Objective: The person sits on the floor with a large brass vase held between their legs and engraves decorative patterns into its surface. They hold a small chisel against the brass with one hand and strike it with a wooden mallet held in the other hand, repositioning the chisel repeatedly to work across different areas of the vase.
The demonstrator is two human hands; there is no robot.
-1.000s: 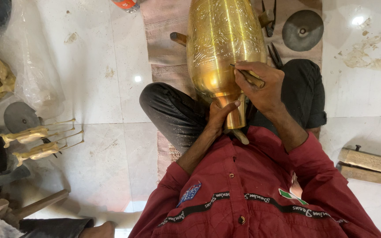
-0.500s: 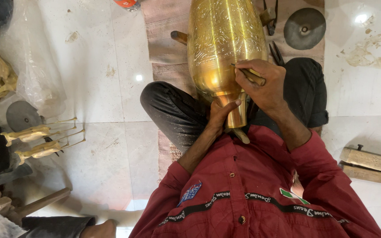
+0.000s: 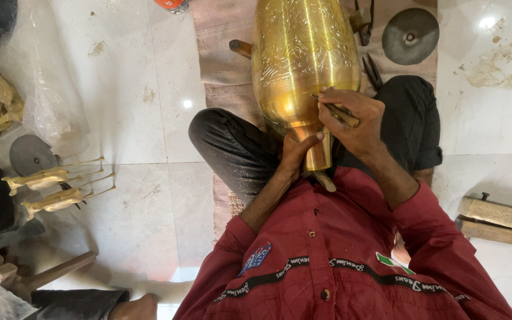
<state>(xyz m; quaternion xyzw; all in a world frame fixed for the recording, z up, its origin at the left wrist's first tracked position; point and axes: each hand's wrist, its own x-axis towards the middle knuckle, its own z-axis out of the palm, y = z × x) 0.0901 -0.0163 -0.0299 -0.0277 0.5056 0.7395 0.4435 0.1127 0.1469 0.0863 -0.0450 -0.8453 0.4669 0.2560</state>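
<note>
Closest in, a red shirt (image 3: 339, 261) fills the bottom of the view, sleeves running up to both hands. The person sits cross-legged on the floor (image 3: 131, 195), dark trousers (image 3: 232, 139) folded under, and that lap makes a cradle: the vase (image 3: 303, 59) lies tilted across it, narrow neck toward the body, wide belly pointing away.

The left hand (image 3: 296, 155) wraps the neck from below, fingers closed snug on it, thumb lying across the brass. That grip looks like the brace, keeping the vase from rolling.

The right hand (image 3: 354, 118) sits on the lower curve, fingers pinched shut round a slim tool (image 3: 338, 111), held like a pen. Its tip touches the plain band just under the engraved pattern, the heel of the hand apparently resting on the metal for steadiness.

Out to the left, two brass figures (image 3: 51, 189) lie on the tiles beside a grey disc (image 3: 31, 155), near enough to reach. A wooden handle (image 3: 54, 272) lies lower left, and another person's hand (image 3: 134, 308) edges in at the bottom. To the right, wooden blocks (image 3: 499, 219) sit well apart.

Farther on, a mat (image 3: 223, 41) runs under the vase, sparing the tiles. A second disc (image 3: 410, 35) and pliers (image 3: 371, 71) rest on it, and a clear bag (image 3: 42, 95) slumps far left.
</note>
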